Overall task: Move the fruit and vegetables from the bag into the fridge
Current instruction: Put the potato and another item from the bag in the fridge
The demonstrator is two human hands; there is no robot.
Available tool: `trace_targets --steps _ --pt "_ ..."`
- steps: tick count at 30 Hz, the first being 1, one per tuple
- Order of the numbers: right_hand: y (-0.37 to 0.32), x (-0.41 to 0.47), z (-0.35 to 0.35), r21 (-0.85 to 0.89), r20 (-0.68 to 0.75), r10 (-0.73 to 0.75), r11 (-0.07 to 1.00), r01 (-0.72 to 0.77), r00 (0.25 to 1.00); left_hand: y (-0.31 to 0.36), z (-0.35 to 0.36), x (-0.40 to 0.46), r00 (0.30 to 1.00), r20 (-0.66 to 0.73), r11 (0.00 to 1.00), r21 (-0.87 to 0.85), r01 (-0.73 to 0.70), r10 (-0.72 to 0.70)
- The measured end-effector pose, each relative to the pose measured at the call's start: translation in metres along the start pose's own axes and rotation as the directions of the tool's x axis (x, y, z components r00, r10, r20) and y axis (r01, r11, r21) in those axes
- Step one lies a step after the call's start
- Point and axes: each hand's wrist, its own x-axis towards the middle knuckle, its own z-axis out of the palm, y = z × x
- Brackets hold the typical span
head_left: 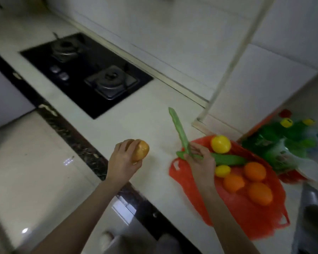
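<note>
At far left a black gas hob [84, 74] is sitting in the pale counter [147, 125]. Nearer, the left hand [123, 160] is curling its fingers round a yellow-orange fruit [140, 150] above the counter's near edge. To the right, the right hand [200, 160] is pinching a long green bean pod [178, 129], its tip pointing far-left. Furthest right, the red bag [246, 208] is lying flat on the counter, holding a cucumber [228, 159], lemons [220, 143] and oranges [254, 171].

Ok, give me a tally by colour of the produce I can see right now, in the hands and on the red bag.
Orange fruit on the red bag: 3
Yellow fruit on the bag: 2
Yellow-orange fruit in the left hand: 1
Green long vegetables: 2, one in the right hand, one on the bag
Total: 8
</note>
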Motion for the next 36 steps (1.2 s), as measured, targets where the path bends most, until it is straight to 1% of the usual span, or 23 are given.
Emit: trace_targets --steps 6,9,12,17,22,26,30,33,36 --pt "-0.054 -0.014 0.117 -0.127 0.133 -0.200 0.968 0.217 0.971 -0.101 -0.092 -0.024 0.981 -0.135 0.987 0.051 0.149 -0.141" --pt "-0.077 -0.031 0.182 -0.190 0.247 -0.290 0.921 0.340 0.925 -0.146 -0.130 -0.038 0.962 -0.196 0.978 0.047 0.201 -0.188" --pt "-0.098 -0.049 0.244 -0.206 0.356 -0.323 0.888 0.411 0.877 -0.190 -0.165 -0.059 0.933 -0.250 0.958 0.054 0.282 -0.261" --pt "-0.129 -0.070 0.338 -0.125 0.533 -0.365 0.858 0.498 0.763 -0.254 -0.213 -0.103 0.849 -0.341 0.893 0.058 0.447 -0.403" --pt "-0.154 -0.076 0.430 -0.047 0.653 -0.423 0.805 0.591 0.629 -0.309 -0.251 -0.126 0.728 -0.442 0.801 0.035 0.597 -0.524" --pt "-0.178 -0.069 0.506 0.043 0.710 -0.488 0.749 0.661 0.507 -0.352 -0.281 -0.121 0.637 -0.509 0.736 0.010 0.676 -0.578" --pt "-0.210 -0.042 0.583 0.133 0.721 -0.560 0.689 0.712 0.407 -0.408 -0.321 -0.081 0.586 -0.564 0.699 0.023 0.715 -0.582" --pt "-0.246 -0.007 0.642 0.191 0.698 -0.618 0.649 0.737 0.363 -0.449 -0.358 -0.037 0.557 -0.606 0.684 0.029 0.729 -0.568" --pt "-0.286 0.030 0.693 0.221 0.673 -0.649 0.633 0.742 0.354 -0.481 -0.391 0.009 0.557 -0.635 0.690 0.052 0.722 -0.535"
